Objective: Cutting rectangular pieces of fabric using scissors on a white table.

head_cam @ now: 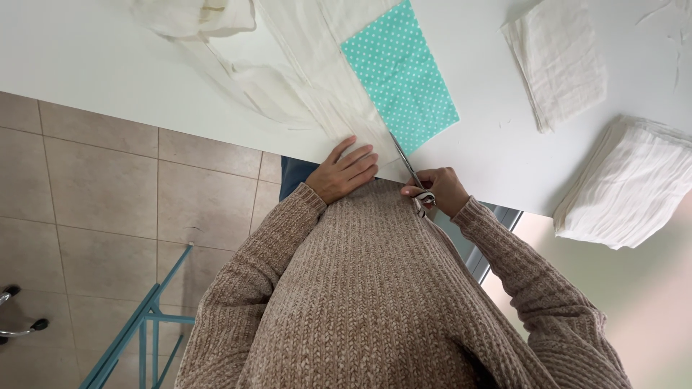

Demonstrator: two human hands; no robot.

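Observation:
My left hand [344, 171] lies flat, fingers spread, on cream-white fabric [317, 79] at the near edge of the white table [94, 65]. My right hand [440, 189] grips the handles of a pair of scissors [407, 164]. Their blades point away from me along the edge where the cream fabric meets a teal rectangle with white dots [400, 72]. The teal piece lies on the table, just right of the blades. Both sleeves are beige knit.
A stack of folded white cloths [559, 57] lies at the back right, and a thicker white pile [631, 184] hangs over the right table edge. Bunched cream fabric [194, 16] sits far left. Below are tiled floor [94, 209] and a teal metal frame [140, 324].

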